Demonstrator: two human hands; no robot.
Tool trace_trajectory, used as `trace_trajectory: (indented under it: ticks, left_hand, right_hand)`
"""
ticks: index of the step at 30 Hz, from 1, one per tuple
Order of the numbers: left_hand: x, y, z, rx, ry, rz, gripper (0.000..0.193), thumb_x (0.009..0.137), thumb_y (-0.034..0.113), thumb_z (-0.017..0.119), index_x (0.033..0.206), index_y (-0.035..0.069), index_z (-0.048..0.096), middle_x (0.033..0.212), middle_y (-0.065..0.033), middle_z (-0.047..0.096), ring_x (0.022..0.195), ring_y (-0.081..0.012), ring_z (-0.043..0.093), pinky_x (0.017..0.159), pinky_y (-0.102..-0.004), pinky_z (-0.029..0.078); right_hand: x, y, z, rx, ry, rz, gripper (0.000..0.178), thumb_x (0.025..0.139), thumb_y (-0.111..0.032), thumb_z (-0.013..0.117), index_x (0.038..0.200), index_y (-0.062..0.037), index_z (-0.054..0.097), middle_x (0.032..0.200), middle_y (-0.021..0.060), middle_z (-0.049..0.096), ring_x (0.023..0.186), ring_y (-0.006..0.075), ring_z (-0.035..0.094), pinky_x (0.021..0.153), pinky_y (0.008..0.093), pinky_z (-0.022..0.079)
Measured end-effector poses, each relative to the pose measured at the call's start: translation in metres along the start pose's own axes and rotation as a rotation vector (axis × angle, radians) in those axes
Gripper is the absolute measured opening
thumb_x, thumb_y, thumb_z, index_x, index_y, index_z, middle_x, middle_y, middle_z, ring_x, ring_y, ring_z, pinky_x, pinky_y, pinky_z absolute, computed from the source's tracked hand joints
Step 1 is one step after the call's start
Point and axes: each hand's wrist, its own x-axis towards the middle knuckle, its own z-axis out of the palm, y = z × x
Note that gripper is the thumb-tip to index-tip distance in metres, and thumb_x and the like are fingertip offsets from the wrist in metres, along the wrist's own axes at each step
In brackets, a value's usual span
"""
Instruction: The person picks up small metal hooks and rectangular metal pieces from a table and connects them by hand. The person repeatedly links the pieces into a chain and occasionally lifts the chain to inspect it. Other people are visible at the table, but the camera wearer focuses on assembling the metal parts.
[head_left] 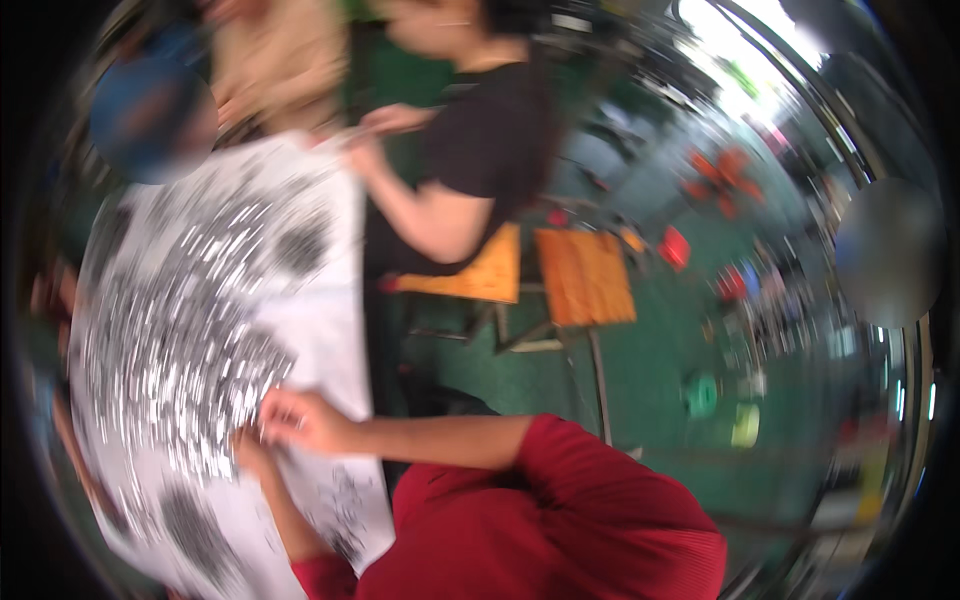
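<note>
My right hand (pixel 305 420) is over the near right part of a white-covered table (pixel 325 325), fingers bent inward in a pinch. Close below it is my left hand (pixel 252 455), its fingers drawn together beside the right fingertips. Whatever they pinch is too small and smeared to make out. A wide spread of small shiny silver and dark pieces (pixel 170 370) lies just left of both hands; blur hides their kind. Nearer me, a patch of small dark pieces (pixel 345 510) lies on the white cover.
A person in a black top (pixel 490 130) works at the table's far right side, and one in beige (pixel 280 60) at its far end. Others are along the left edge. Two wooden stools (pixel 585 278) (pixel 480 270) stand on the green floor, with a red object (pixel 674 248) beyond.
</note>
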Motion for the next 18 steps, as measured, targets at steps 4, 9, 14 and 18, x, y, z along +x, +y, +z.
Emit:
trace_trajectory:
  ticks: [4, 9, 14, 18]
  left_hand:
    - [-0.008, 0.056, -0.001, 0.425, -0.089, 0.268, 0.029, 0.09, 0.012, 0.053, 0.111, -0.007, 0.057, 0.103, -0.0156, 0.063, 0.085, -0.0243, 0.059, 0.076, -0.0315, 0.049]
    - [-0.025, 0.128, -0.016, -0.278, -0.346, 0.054, 0.039, 0.093, 0.012, 0.054, 0.125, -0.008, 0.046, 0.112, -0.0223, 0.057, 0.095, -0.0224, 0.059, 0.087, -0.0323, 0.049]
    - [-0.115, 0.238, 0.0, -0.139, -0.387, 0.165, 0.03, 0.091, 0.007, 0.054, 0.116, -0.009, 0.054, 0.11, -0.0244, 0.059, 0.099, -0.0298, 0.059, 0.087, -0.0393, 0.048]
    - [-0.105, 0.216, -0.014, -0.219, -0.297, 0.124, 0.04, 0.094, 0.009, 0.048, 0.13, -0.008, 0.042, 0.126, -0.0196, 0.05, 0.11, -0.0237, 0.054, 0.093, -0.0348, 0.045]
  right_hand:
    - [-0.011, -0.003, -0.012, -0.219, 0.148, -0.108, 0.016, 0.075, -0.001, 0.063, 0.082, -0.0031, 0.049, 0.07, 0.0065, 0.058, 0.065, 0.018, 0.06, 0.059, 0.0305, 0.047]
    - [-0.02, 0.003, 0.004, -0.258, 0.207, -0.127, 0.015, 0.072, 0.0, 0.061, 0.081, -0.0026, 0.05, 0.073, 0.0086, 0.058, 0.067, 0.0227, 0.06, 0.057, 0.0347, 0.047]
    - [-0.013, -0.001, 0.01, -0.302, 0.275, -0.156, 0.016, 0.074, -0.001, 0.061, 0.082, -0.0046, 0.047, 0.07, 0.0083, 0.056, 0.065, 0.026, 0.057, 0.056, 0.0376, 0.041]
    - [-0.012, -0.012, 0.012, -0.255, 0.235, -0.086, 0.014, 0.079, -0.004, 0.06, 0.081, -0.0062, 0.046, 0.07, 0.0068, 0.055, 0.065, 0.024, 0.057, 0.057, 0.0368, 0.043]
